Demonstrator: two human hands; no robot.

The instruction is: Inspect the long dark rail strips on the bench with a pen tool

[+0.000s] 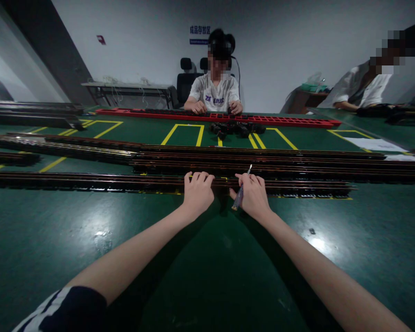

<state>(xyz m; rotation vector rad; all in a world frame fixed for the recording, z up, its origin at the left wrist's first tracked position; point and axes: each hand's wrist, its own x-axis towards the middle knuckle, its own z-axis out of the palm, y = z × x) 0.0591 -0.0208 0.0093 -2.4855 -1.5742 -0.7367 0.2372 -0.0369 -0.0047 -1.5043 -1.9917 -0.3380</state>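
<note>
A long dark rail (90, 180) lies crosswise on the green table in front of me. My left hand (198, 193) is closed over it, fingers curled across its far edge. To the right, my right hand (251, 196) grips a screwdriver (238, 199) with a translucent handle, its metal tip pointing up and away from me. That hand also rests against the rail, fingers bent. Between my hands a short stretch of the rail shows, in shadow. Just beyond lies a bundle of similar long dark rails (263, 159).
Across the table a person (214, 90) handles small dark parts at a long red tray (297, 121). Dark clustered parts (238, 128) lie before it. More rails (31, 115) are stacked at left. Another person (363, 90) sits at right. White paper (373, 144) lies near yellow tape markings.
</note>
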